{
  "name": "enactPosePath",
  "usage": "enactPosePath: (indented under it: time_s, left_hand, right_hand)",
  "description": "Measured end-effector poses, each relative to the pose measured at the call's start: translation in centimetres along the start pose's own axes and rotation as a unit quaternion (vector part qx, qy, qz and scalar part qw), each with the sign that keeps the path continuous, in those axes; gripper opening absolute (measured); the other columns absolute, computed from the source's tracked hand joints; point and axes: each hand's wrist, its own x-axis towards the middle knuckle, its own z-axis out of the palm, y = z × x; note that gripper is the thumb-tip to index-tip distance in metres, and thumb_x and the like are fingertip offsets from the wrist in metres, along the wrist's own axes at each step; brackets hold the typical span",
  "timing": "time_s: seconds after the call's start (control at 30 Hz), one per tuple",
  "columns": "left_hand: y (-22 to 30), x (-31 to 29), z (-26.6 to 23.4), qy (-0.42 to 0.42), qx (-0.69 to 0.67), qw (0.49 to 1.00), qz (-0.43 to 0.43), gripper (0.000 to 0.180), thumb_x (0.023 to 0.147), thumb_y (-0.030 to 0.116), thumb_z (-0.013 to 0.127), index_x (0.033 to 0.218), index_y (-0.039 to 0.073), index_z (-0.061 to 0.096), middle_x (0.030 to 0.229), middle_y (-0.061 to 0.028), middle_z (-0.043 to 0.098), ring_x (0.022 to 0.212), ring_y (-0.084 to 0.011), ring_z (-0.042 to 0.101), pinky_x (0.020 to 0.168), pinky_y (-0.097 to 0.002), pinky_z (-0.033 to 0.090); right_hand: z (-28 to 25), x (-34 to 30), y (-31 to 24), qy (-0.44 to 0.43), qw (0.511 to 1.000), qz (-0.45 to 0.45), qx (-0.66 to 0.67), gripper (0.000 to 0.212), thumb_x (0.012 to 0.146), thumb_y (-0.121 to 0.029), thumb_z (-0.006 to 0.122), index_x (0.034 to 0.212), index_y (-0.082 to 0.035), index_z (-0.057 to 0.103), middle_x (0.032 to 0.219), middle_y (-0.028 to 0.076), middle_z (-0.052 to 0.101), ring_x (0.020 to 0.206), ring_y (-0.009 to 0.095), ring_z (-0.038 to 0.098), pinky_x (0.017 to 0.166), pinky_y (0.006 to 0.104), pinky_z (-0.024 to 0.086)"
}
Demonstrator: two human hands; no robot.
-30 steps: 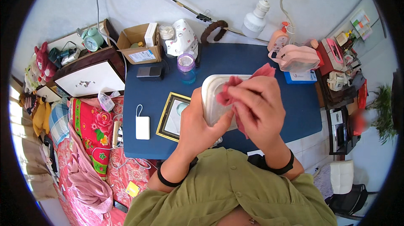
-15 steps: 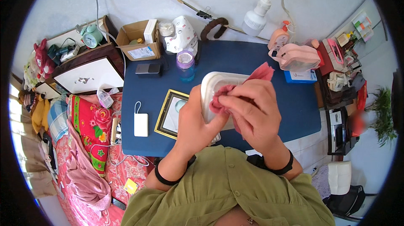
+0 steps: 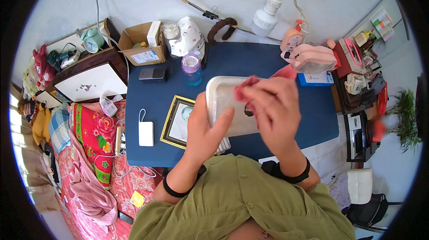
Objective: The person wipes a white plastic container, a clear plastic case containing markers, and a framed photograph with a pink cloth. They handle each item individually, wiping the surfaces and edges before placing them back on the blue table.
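Observation:
Up in front of my chest, my left hand [image 3: 202, 135] is closed around the left side of a white rectangular plastic container [image 3: 222, 99], thumb lying across its face. Bunched in the fingers of my right hand [image 3: 278, 110] is a pinkish-red cloth [image 3: 245, 90], one end sticking out beyond the knuckles. The cloth touches or hovers just over the container's face; which of these I cannot tell. A small dark spot [image 3: 248, 110] shows on the container beside my right fingers. Below the container a gold-and-black picture frame [image 3: 166, 126] lies partly hidden by my left hand.
On the dark blue table [image 3: 250, 59] are a white power bank [image 3: 146, 133], a dark phone-like box [image 3: 152, 74], a purple-topped bottle [image 3: 192, 72], a cardboard box [image 3: 142, 56] and a pink pouch [image 3: 313, 59]. A white bulb [image 3: 266, 16] hangs above. Left stands a bed [image 3: 125, 168].
My right hand and the cloth have shifted right across the container, uncovering more of its face. My left thumb now lies further over it.

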Motion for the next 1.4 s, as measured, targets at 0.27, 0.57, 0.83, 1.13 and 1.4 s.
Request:
enactPosePath:
  time_s: [0.27, 0.57, 0.83, 1.13, 1.4]
  left_hand:
    - [-0.2, 0.4, -1.4, 0.108, -0.069, 0.991, -0.02, 0.033, 0.088, 0.017, 0.056, 0.115, -0.001, 0.049, 0.101, -0.0097, 0.057, 0.09, -0.0142, 0.053, 0.081, -0.0289, 0.044]
    - [0.4, 0.4, -1.1, 0.034, -0.186, 0.978, -0.087, 0.044, 0.089, 0.021, 0.056, 0.126, 0.0, 0.043, 0.115, -0.01, 0.053, 0.104, -0.0155, 0.051, 0.089, -0.0296, 0.042]
    - [0.0, 1.1, -0.7, 0.045, -0.23, 0.96, -0.155, 0.048, 0.093, 0.03, 0.053, 0.13, 0.0, 0.041, 0.119, -0.0106, 0.053, 0.105, -0.0151, 0.052, 0.09, -0.0291, 0.043]
    - [-1.2, 1.4, -0.5, 0.042, -0.268, 0.95, -0.154, 0.037, 0.097, 0.027, 0.048, 0.121, 0.0, 0.049, 0.109, -0.0095, 0.058, 0.097, -0.0137, 0.055, 0.083, -0.0273, 0.045]
    - [-1.1, 1.9, -2.5, 0.081, -0.312, 0.925, -0.203, 0.045, 0.095, 0.033, 0.049, 0.125, 0.0, 0.047, 0.113, -0.0111, 0.059, 0.1, -0.0165, 0.058, 0.086, -0.029, 0.046]
  right_hand:
    - [-0.7, -2.3, 0.7, -0.064, 0.997, 0.017, 0.035, 0.024, 0.067, -0.003, 0.069, 0.09, -0.005, 0.068, 0.09, 0.006, 0.059, 0.083, 0.024, 0.057, 0.074, 0.0314, 0.046]
    - [-1.2, -2.4, 1.5, 0.045, 0.966, 0.215, 0.137, 0.019, 0.08, 0.007, 0.061, 0.097, 0.001, 0.065, 0.099, 0.012, 0.059, 0.09, 0.02, 0.058, 0.078, 0.0271, 0.046]
    - [-0.4, -1.9, 1.3, -0.023, 0.995, 0.089, 0.032, 0.023, 0.072, 0.004, 0.066, 0.093, -0.004, 0.068, 0.089, 0.008, 0.059, 0.082, 0.024, 0.057, 0.072, 0.0319, 0.045]
    - [1.9, -1.5, -1.2, -0.129, 0.983, -0.068, 0.108, 0.023, 0.064, -0.012, 0.065, 0.086, -0.007, 0.068, 0.091, 0.002, 0.06, 0.087, 0.022, 0.057, 0.074, 0.0344, 0.046]
    - [-0.2, -5.0, 4.3, -0.082, 0.987, 0.14, -0.017, 0.017, 0.07, 0.001, 0.065, 0.085, -0.006, 0.07, 0.09, 0.007, 0.061, 0.086, 0.025, 0.057, 0.077, 0.033, 0.046]
